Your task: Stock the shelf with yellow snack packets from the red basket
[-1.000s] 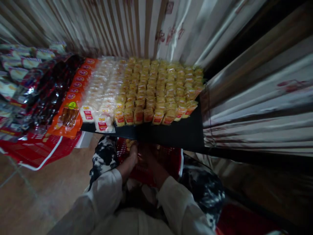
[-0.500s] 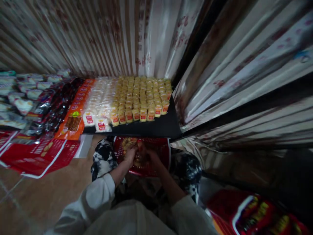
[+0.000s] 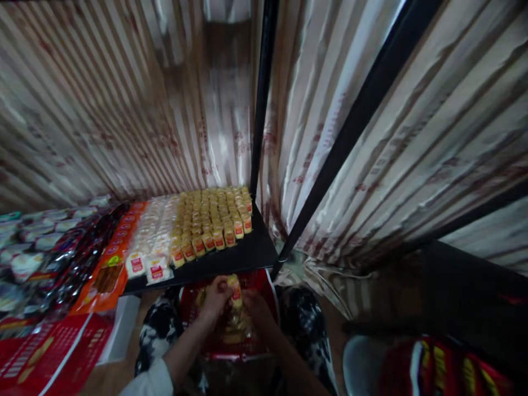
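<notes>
In hand: one small yellow packet (image 3: pixel 234 290), wrapped in clear, shiny film and marked with a red label on the near face. Stands roughly upright, directly above the red basket (image 3: pixel 266 283). Too dim and soft for reading of the label.

Left hand (image 3: pixel 216 297): above the left half of the red basket. Shows thumb and fingers bent and drawn together, with only the packet's thickness between. Grips the packet by the upper left edge.

Right hand (image 3: pixel 256 309): above the right half of the red basket, in shadow. Shows fingers partly curled, close against the lower right edge of the packet. Cannot tell from this view whether gripping or merely touching.

Inside the red basket, below the hands: more wrapped pieces (image 3: pixel 233 330), yellowish and blurred. Beyond the red basket: a black shelf (image 3: pixel 256 247), bearing close rows of yellow packets (image 3: pixel 210 223) with red labels at the front. Farther left of the red basket, on the same shelf: white packets (image 3: pixel 154 234), then an orange packet (image 3: pixel 108 269).
</notes>
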`<state>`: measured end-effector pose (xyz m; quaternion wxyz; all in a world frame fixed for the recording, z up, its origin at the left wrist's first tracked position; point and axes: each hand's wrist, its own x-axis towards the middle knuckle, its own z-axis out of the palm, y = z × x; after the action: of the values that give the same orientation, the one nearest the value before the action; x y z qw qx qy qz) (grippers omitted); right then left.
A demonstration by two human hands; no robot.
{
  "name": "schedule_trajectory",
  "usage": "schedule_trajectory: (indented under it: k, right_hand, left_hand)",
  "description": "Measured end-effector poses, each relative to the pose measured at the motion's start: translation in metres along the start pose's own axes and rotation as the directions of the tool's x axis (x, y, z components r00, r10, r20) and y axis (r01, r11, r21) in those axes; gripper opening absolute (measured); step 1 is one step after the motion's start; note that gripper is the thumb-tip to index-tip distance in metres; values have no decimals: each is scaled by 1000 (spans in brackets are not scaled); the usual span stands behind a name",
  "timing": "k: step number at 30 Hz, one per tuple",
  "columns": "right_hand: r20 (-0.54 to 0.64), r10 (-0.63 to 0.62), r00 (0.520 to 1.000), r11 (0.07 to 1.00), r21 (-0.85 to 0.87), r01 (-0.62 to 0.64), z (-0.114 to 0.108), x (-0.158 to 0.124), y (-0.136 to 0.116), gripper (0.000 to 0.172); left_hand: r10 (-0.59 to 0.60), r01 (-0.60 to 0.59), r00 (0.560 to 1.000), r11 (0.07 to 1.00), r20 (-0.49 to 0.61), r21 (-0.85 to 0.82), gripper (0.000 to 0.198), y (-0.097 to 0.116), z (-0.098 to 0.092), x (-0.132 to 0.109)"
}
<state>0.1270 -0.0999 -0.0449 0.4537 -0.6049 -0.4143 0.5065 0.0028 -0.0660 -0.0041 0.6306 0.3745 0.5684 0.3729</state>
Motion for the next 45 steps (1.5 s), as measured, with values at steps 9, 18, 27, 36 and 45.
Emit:
schedule_trajectory:
  k: [9, 18, 27, 36, 45]
  right_hand:
    - [-193, -350, 917, 916, -274, 292, -13, 24, -61, 41]
    - [-335, -556, 761, 780, -526, 338, -38, 101, -112, 42]
    - [-418, -621, 663, 725, -628, 284, -50, 179, -132, 43]
    - [-359, -540, 762, 659, -743, 117, -49, 210, -121, 46]
    - [-327, -446, 833, 711, -695, 107, -43, 217, -116, 46]
  left_hand:
    - [222, -257, 949, 956, 226, 141, 35, 81, 22, 26]
    - [438, -540, 838, 752, 326, 379, 27, 146, 63, 95]
    - [530, -628, 751, 389, 394, 674, 33, 195, 104, 150]
    - [485, -568, 730, 40, 481, 822, 28, 199, 98, 178]
    - [517, -531, 680, -143, 521, 835, 18, 193, 94, 191]
